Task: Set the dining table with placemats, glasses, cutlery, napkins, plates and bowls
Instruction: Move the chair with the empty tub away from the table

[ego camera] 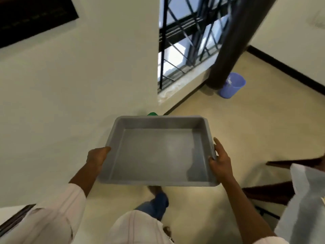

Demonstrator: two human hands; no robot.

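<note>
The wall [79, 85] stands close on my left, and the picture is blurred, so I judge I am turning; the tray's far left corner could clip it. On the floor [246, 129] ahead a dark post [233, 41] and a blue bucket [232, 85] stand near the window, both things to trip over. The grey tray [158, 154] is in the air before me, with nothing in it; no plates, glasses or desk are in view. My left hand [98, 156] grips its left rim and my right hand [219, 162] holds the right rim, fingers laid along it, a hold that might slip once the tray is loaded. Something green [152, 113] peeks past the far rim, mostly hidden, underfoot perhaps.
</note>
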